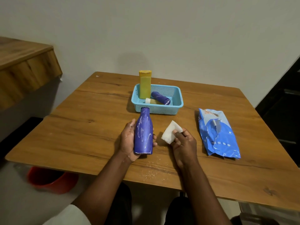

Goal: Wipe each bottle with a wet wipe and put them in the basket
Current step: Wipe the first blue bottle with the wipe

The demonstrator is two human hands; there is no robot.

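My left hand grips a tall blue bottle streaked with white, held above the table with its neck pointing away from me. A little to its right, my right hand pinches a folded white wet wipe; the wipe is apart from the bottle. Behind them stands the light blue basket. Inside it a yellow bottle stands upright at the left, a small blue bottle lies on its side, and a small cream-coloured bottle lies beside that.
A blue pack of wet wipes lies on the wooden table to the right. White crumbs are scattered near the table's front edge. A red bucket sits on the floor at the left, and a wooden shelf juts out at the far left.
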